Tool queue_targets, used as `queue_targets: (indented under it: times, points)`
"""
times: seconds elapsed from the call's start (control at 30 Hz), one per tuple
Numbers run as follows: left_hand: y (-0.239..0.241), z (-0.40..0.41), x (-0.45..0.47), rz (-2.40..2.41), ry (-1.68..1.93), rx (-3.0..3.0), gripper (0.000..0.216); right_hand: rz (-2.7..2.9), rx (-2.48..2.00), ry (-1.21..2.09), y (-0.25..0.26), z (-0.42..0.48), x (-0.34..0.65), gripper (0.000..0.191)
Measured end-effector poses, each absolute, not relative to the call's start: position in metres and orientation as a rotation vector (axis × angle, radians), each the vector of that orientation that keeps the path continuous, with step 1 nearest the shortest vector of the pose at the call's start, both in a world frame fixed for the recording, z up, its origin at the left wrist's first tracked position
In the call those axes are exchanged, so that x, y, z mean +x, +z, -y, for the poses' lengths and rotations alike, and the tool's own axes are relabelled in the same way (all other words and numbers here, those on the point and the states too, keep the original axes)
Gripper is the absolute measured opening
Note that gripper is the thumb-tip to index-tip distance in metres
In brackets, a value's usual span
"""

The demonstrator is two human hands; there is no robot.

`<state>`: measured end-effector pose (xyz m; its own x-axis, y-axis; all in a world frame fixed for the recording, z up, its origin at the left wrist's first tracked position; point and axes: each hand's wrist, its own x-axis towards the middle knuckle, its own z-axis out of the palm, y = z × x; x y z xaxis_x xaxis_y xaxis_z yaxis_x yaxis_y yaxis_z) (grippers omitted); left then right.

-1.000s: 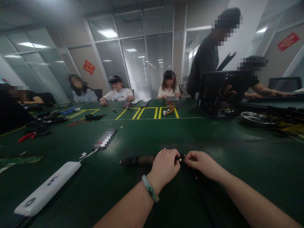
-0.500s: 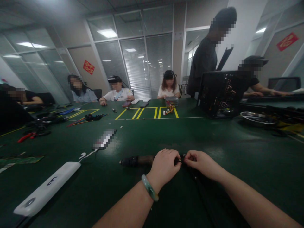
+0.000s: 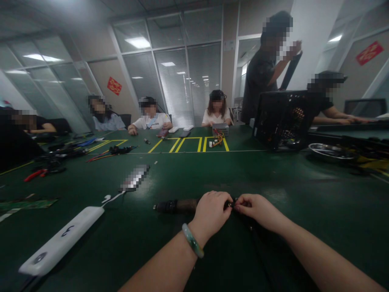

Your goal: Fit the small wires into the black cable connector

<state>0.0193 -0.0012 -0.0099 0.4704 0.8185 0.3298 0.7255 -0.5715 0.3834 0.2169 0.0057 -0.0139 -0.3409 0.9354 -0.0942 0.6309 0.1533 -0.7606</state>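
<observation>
My left hand point(image 3: 212, 211) is closed over the right end of a dark cylindrical tool point(image 3: 175, 205) that lies on the green table point(image 3: 194, 178). My right hand point(image 3: 254, 207) pinches a small dark part right beside the left fingertips; I cannot make out what it is. A dark cable or strap point(image 3: 258, 243) runs from under my right hand toward me. A green bangle sits on my left wrist.
A white power bank point(image 3: 60, 240) with a white cable lies at the near left, and a phone point(image 3: 134, 178) beyond it. A black metal case point(image 3: 281, 119) and a steel dish point(image 3: 330, 152) stand at the right. Tools and wires lie at the far left. Several people sit around; one stands.
My hands have barely shifted, staying together at the tool's end. The standing person at the back right has raised an arm with a dark panel.
</observation>
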Motion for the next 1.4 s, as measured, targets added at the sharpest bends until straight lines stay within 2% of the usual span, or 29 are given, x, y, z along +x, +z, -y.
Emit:
queue_targets:
  times: [0.33,0.53,0.73,0.97,1.13,1.4]
  points:
    - [-0.0070,0.0024,0.0184,-1.309,0.690,2.540,0.008,2.040,-1.495,1.007,-0.0123,-0.0064,0.2162,0.022]
    - [-0.0064,0.0039,0.0189,-1.354,0.730,2.523,0.020,2.040,-1.511,1.017,-0.0091,-0.0042,0.2168,0.023]
    - [-0.0078,0.0033,0.0191,-1.317,0.713,2.567,0.007,2.067,-1.478,0.982,-0.0142,-0.0075,0.2184,0.022]
    - [-0.0088,0.0028,0.0188,-1.349,0.730,2.534,0.017,2.067,-1.493,0.976,-0.0127,-0.0060,0.2170,0.023]
    - [-0.0066,0.0035,0.0195,-1.330,0.681,2.544,0.004,2.089,-1.486,0.958,-0.0103,-0.0057,0.2165,0.021]
    - [-0.0027,0.0067,0.0190,-1.382,0.690,2.520,0.015,2.067,-1.476,0.987,-0.0109,-0.0054,0.2164,0.022]
